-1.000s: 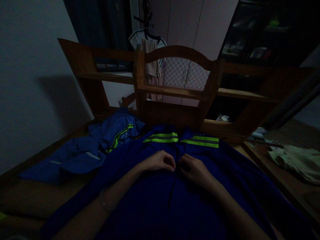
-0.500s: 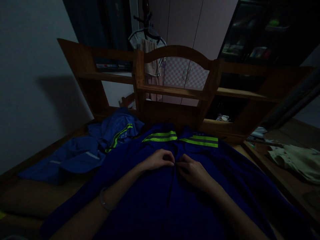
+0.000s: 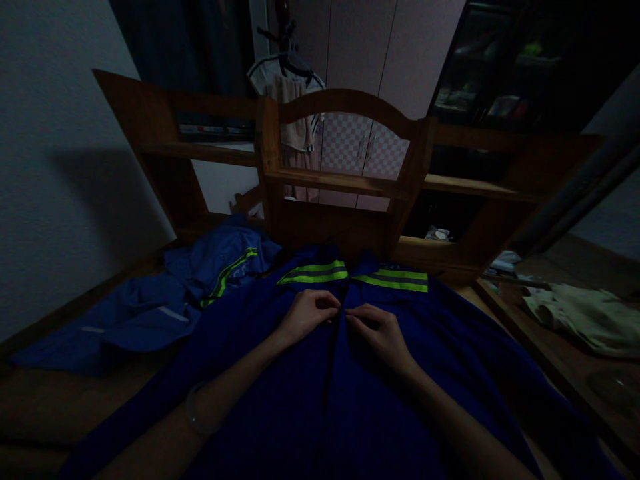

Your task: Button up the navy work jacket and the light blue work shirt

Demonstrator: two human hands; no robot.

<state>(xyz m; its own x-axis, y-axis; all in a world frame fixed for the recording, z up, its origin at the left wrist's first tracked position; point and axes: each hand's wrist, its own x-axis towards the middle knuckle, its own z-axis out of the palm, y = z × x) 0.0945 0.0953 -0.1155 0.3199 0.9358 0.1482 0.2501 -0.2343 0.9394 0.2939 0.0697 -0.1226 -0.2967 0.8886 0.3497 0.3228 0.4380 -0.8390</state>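
A dark blue work jacket (image 3: 380,393) with yellow-green reflective chest strips lies spread out, its collar toward the headboard. At its front opening, just below the strips, my two hands almost meet. My left hand (image 3: 309,313) pinches the front edge on the left side with thumb and forefinger. From the other side, my right hand (image 3: 379,330) pinches the facing edge between thumb and fingertips. Any button or zip between the fingertips is too dark and small to make out. A bracelet (image 3: 196,410) circles my left forearm.
A crumpled lighter blue garment (image 3: 145,310) with a reflective strip lies at the left. Behind the jacket stands a wooden headboard (image 3: 345,179) with shelves. A pale folded cloth (image 3: 583,319) rests at the right, beyond the wooden bed rail (image 3: 520,347). Clothes (image 3: 295,120) hang behind.
Both hands have shifted slightly up along the jacket's front opening, toward the collar. My right hand's fingers are more extended. The whole view has shifted slightly.
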